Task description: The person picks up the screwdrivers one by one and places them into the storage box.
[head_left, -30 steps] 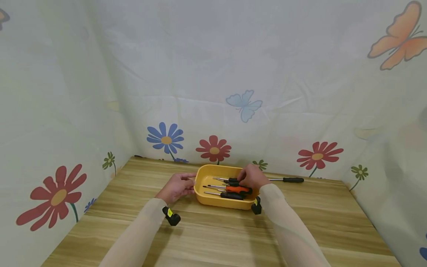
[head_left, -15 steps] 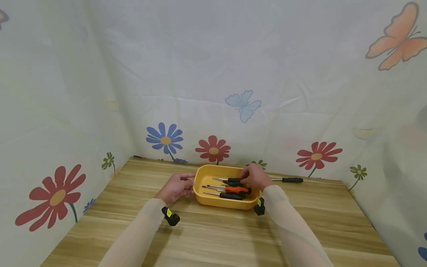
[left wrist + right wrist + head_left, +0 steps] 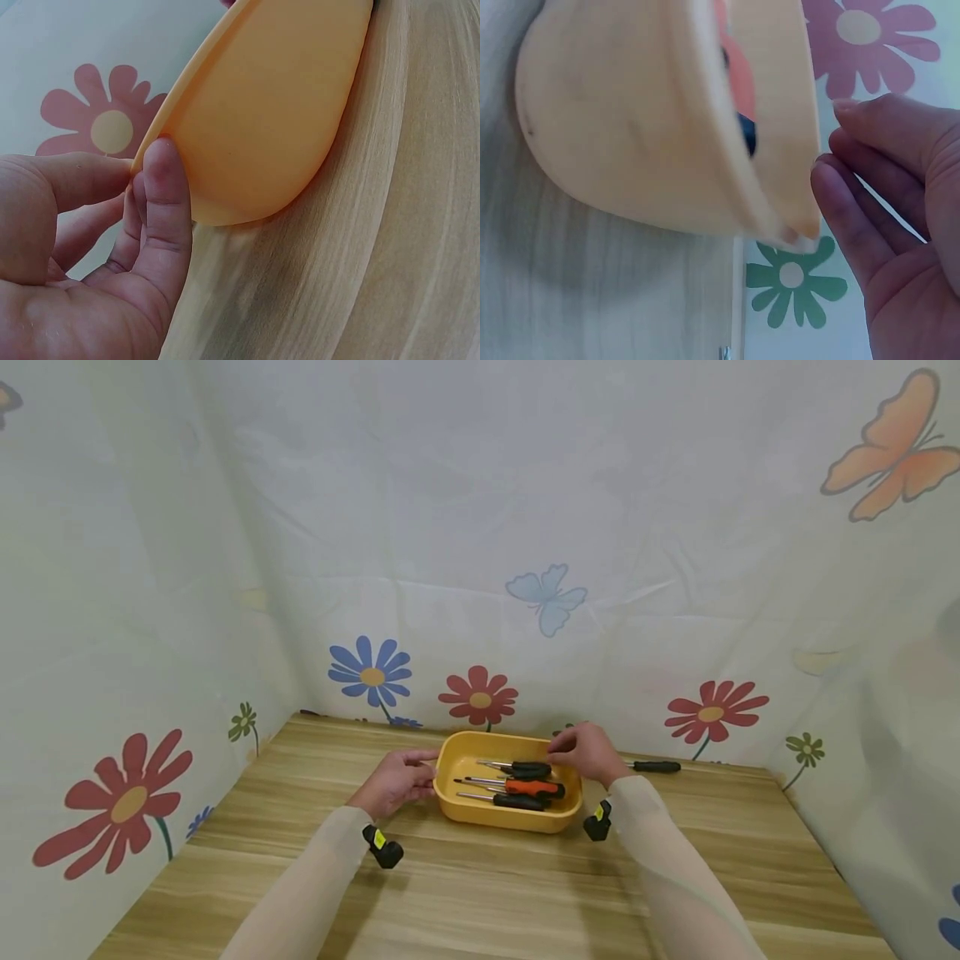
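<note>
A yellow plastic tray (image 3: 510,818) stands on the table with several screwdrivers lying in it. They include an orange-and-black one (image 3: 534,787), a black-handled one (image 3: 520,802) nearest me, and more black handles (image 3: 529,770) behind. My left hand (image 3: 394,780) holds the tray's left end, thumb and fingertips at the rim (image 3: 154,135). At the back right corner, my right hand (image 3: 588,752) hovers by the rim, fingers loosely bent with nothing between them (image 3: 900,180). Another black-handled screwdriver (image 3: 657,767) lies on the table to the right, its shaft partly hidden by this hand.
The wood-grain table (image 3: 480,893) runs up to a white curtain (image 3: 420,510) printed with flowers and butterflies, which hangs behind and on both sides. A black wrist camera (image 3: 384,847) sits under the left wrist, another (image 3: 597,821) under the right.
My right hand has let go of the black handles in the tray and moved up and right to the back corner rim. The left hand and tray have stayed put.
</note>
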`<state>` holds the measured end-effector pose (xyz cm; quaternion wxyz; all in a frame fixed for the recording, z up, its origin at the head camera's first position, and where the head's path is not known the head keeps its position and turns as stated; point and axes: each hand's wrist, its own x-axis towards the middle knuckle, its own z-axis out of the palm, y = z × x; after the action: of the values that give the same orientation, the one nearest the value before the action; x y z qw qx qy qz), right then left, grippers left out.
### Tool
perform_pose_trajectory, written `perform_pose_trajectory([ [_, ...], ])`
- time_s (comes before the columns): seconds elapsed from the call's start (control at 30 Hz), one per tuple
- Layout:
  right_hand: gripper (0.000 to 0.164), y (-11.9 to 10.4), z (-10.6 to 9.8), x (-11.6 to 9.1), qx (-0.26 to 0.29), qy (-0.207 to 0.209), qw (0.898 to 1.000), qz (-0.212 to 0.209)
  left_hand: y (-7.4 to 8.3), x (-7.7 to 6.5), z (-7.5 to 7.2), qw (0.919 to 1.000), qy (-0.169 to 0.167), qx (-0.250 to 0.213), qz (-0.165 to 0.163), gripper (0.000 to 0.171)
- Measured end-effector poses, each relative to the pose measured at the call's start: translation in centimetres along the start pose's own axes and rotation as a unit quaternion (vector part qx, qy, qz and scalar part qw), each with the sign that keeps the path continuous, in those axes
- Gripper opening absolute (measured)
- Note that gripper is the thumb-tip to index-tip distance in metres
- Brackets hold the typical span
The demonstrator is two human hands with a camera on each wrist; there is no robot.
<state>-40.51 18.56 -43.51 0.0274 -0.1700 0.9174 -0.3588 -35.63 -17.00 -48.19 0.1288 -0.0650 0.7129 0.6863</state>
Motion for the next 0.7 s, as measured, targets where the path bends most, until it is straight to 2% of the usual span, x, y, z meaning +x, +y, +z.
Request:
perform_pose_trajectory([
  [0.17, 0.017, 0.1, -1.1, -0.3, 0.027, 0.004, 0.999, 0.02, -0.1, 0.0, -0.1, 1.0, -0.001, -0.003, -0.004, 0.045],
  [0.4, 0.018, 1.3, -2.8, -0.9, 0.043, 0.023, 0.998, 0.026, 0.0, -0.1, 0.1, 1.0, 0.004, -0.005, -0.005, 0.045],
  [0.7, 0.036, 3.4, -4.7, -2.2, 0.1, 0.042, 0.994, 0.015, -0.2, 0.0, -0.1, 0.9999, 0.003, -0.014, -0.003, 0.044],
])
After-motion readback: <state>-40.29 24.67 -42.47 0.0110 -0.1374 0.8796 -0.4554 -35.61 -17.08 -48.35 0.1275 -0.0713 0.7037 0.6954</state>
